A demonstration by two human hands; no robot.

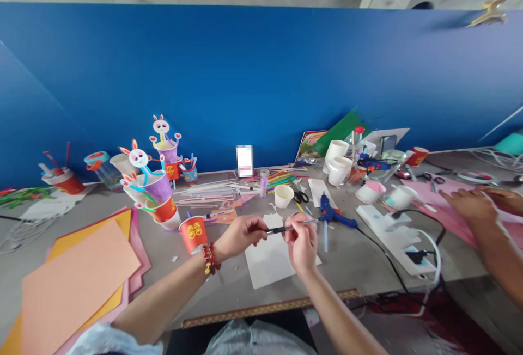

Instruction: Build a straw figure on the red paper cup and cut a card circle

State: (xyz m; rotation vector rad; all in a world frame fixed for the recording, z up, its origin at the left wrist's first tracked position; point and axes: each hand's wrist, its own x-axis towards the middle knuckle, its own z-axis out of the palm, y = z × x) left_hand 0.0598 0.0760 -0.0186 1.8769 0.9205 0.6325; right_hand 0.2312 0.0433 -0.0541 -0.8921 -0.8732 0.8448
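Observation:
A slim pen with a black grip (278, 230) is stretched level between my two hands above the worktable. My left hand (248, 233), with a red bead bracelet at the wrist, pinches its left end. At the other end, the fingers of my right hand (302, 242) close round the pale barrel. Whether a cap is on the pen is too small to tell. Beneath both hands lies a sheet of white paper (265, 268). To the left of my left hand stands a red paper cup (193, 234) with yellow lettering. A blue glue gun (333, 212) rests just right of my right hand.
Rabbit-faced cup figures (157, 191) and stacked coloured paper (77, 279) occupy the left. Behind my hands are a white cup (283, 196), scissors (301, 196) and paper strips. A power strip (394, 240) with cables lies right. Another person's hands (474, 208) rest over pink paper.

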